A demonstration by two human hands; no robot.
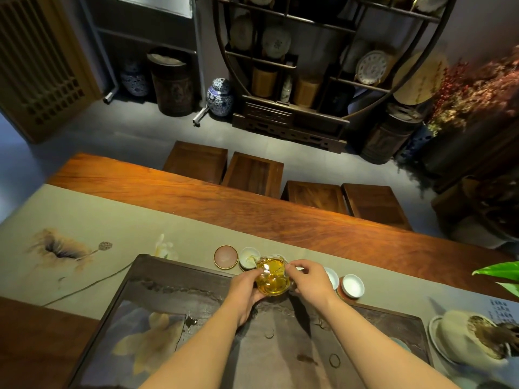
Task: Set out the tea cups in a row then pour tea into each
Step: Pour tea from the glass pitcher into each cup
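A clear glass pitcher (273,277) of golden tea is held between both hands above the far edge of the dark tea tray (157,282). My left hand (245,290) cups its left side from below, and my right hand (307,277) grips its right side. The pitcher tilts left, its spout over a white cup (248,257) with a thin stream running in. Two more white cups (332,277) (352,285) stand to the right on round coasters. An empty reddish coaster (225,256) lies left of the filling cup.
A grey runner (84,220) with a lotus print covers the wooden table (252,209). A lidded bowl with wet leaves (471,336) stands at the right. Several wooden stools (252,172) line the far side. A green leaf (500,272) pokes in at the right edge.
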